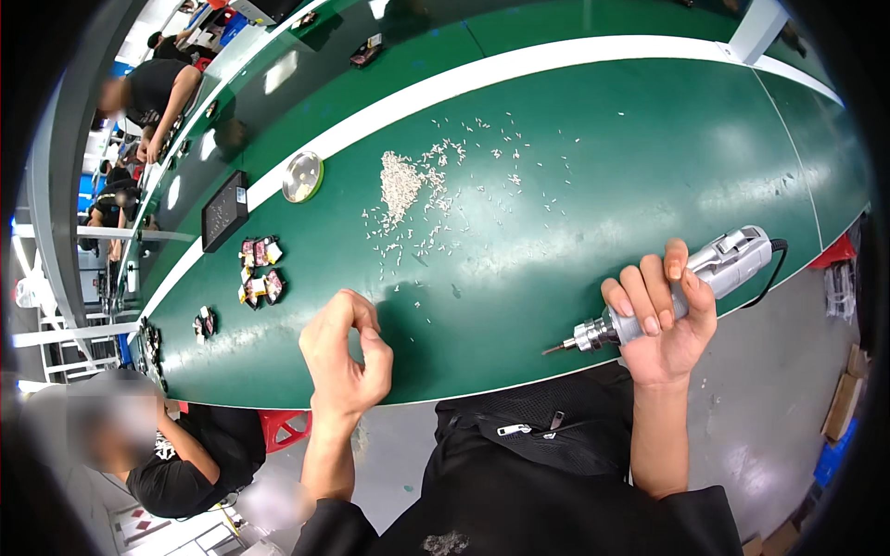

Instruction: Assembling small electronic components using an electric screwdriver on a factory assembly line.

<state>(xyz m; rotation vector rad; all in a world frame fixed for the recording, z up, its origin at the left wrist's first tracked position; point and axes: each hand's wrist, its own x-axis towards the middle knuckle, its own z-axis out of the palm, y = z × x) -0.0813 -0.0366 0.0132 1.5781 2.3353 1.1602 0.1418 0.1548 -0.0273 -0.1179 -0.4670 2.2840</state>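
Observation:
My right hand [663, 310] is wrapped round a silver-grey electric screwdriver [732, 264], holding it above the table's near edge. Its bit points left, and a black cord comes from the rear end. My left hand [348, 357] is over the near edge, left of the screwdriver, its fingers curled in and the thumb bent toward them. Whether anything is inside those fingers is hidden. On the green table [556, 269] beyond my hands lies a heap of small pale rod-shaped pieces [400, 185], with many more scattered round it.
Small dark assemblies with red and yellow parts [261, 271] lie left of the heap. Behind them are a black tray [225, 211] and a round clear dish with a green rim [303, 177]. A white rail [482, 74] runs along the back. A person [195, 454] sits at the left.

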